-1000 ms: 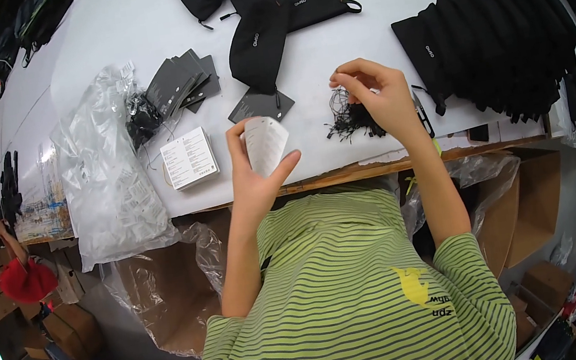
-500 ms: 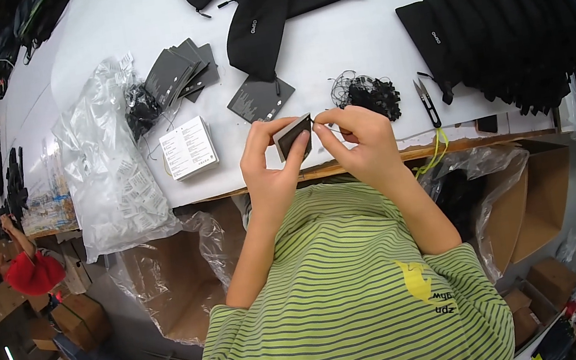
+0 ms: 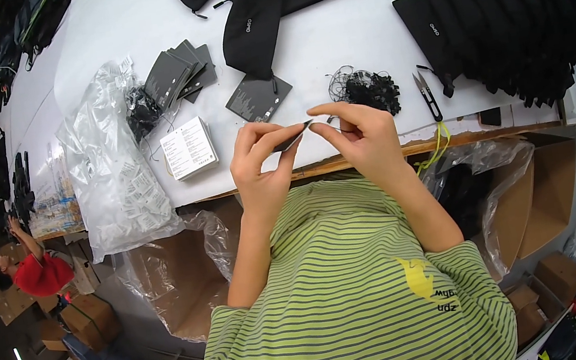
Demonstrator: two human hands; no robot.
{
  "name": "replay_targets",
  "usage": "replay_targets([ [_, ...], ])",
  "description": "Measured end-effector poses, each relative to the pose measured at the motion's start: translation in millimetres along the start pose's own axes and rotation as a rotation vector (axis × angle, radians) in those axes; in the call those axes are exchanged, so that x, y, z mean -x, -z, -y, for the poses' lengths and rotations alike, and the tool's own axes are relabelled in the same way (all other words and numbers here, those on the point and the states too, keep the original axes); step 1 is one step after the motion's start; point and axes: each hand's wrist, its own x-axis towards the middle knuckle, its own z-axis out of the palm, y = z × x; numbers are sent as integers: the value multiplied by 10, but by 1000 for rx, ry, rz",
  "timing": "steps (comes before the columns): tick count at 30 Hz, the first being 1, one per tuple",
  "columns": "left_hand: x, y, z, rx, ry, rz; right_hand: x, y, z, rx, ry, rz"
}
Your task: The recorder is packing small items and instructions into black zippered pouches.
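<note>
My left hand (image 3: pixel 260 156) pinches a dark grey card tag (image 3: pixel 291 140), tilted so that it shows mostly edge-on. At its corner is my right hand (image 3: pixel 365 137), curled, with thumb and index fingertips slightly apart. A small dark piece of a black tag string (image 3: pixel 330 120) shows between the right fingers; the rest is too fine to follow. Just beyond the hands lies a tangled heap of black tag strings (image 3: pixel 373 93). Another grey printed card (image 3: pixel 258 98) rests flat on the white table, with a black pouch (image 3: pixel 253 36) reaching its far edge.
Overlapping grey cards (image 3: pixel 172 74), a white box (image 3: pixel 188 149) and a clear plastic bag (image 3: pixel 112 176) of small packets stand at left. Thread snips (image 3: pixel 427 96) with a yellow cord lie right, beside a row of black pouches (image 3: pixel 489 31). Open cartons (image 3: pixel 537 180) stand below the table edge.
The card in my left hand has tipped from showing its face to nearly edge-on. My right thumb and index finger have spread apart at its corner.
</note>
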Motion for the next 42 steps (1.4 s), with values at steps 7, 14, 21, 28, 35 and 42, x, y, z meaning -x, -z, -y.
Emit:
replay_targets([
  [7,20,3,18,-11,-38,55,29,98,-62,-138,-45,98],
  [14,41,24,31,22,17,111,16,125,-87,-47,151,75],
  [21,38,81,20,227,151,219,36,93,-132,-35,244,21],
  [28,28,206,163,620,597,567,124,81,-114,-40,195,246],
  [35,149,197,246,588,585,539,187,8,-86,-143,14,285],
  [42,159,165,139,639,470,491,179,18,-120,-489,-258,467],
])
